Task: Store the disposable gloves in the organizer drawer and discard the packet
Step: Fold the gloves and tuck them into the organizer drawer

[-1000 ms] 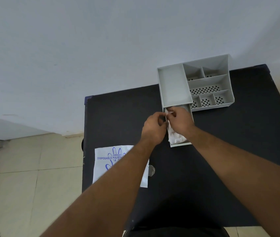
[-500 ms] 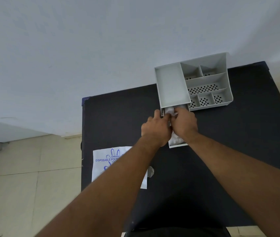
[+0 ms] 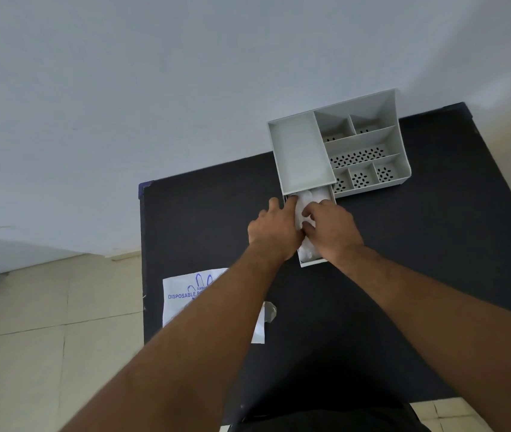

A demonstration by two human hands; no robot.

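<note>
While both hands press the gloves [image 3: 305, 204] down, left fingers [image 3: 274, 203] and right fingers [image 3: 309, 213] curled on them inside the open drawer [image 3: 310, 262], bunched plastic beyond the fingertips could spring up and jam the drawer; packet [image 3: 182, 299] lies behind the left wrist on the table [image 3: 435, 244].

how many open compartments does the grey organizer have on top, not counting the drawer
7 in the grey plastic organizer: one large plain tray on its left, two at the back, one long perforated in the middle, three small along the front.
</note>
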